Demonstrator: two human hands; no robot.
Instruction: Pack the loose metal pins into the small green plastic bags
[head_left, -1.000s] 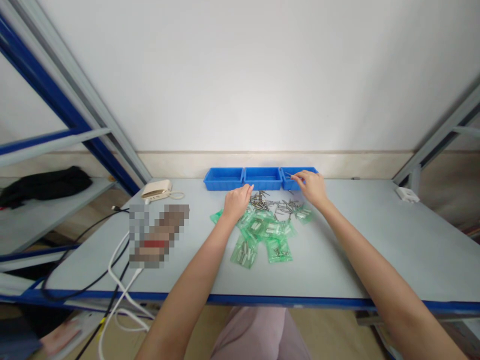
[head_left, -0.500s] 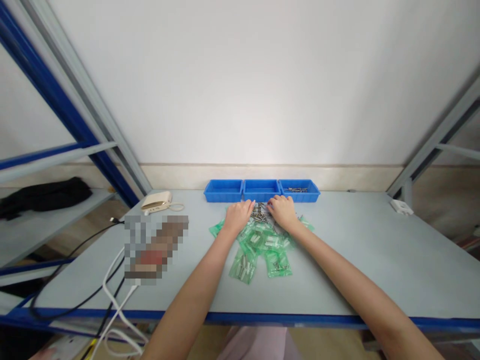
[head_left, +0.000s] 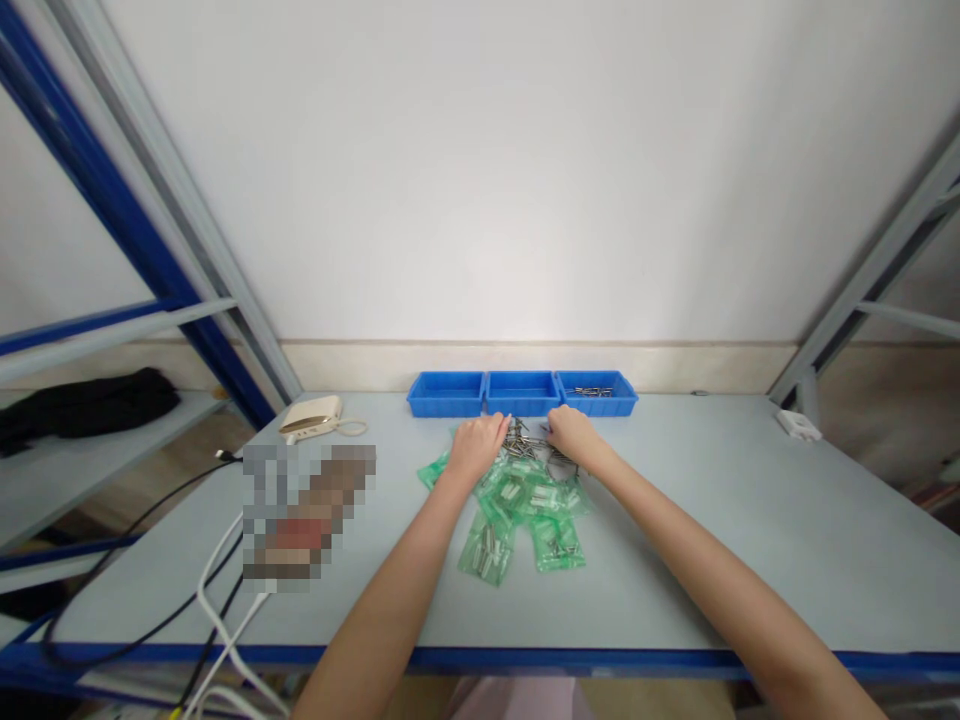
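Grey bench (head_left: 750, 520), white wall (head_left: 525, 200), blue trays (head_left: 521, 393).
Our right hand (head_left: 571, 437) is back from the trays, beside our left hand (head_left: 476, 447) on the pins (head_left: 525, 445); can't tell the grips.

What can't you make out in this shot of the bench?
Head view, whether the left hand or right hand pinches anything: fingers curl over the metal pins, too small.
Head view, the parts inside the green bags: too small.
Head view, whatever lies under the pixelated patch: blurred out.
Head view, the white cables: cut off by the bottom edge.
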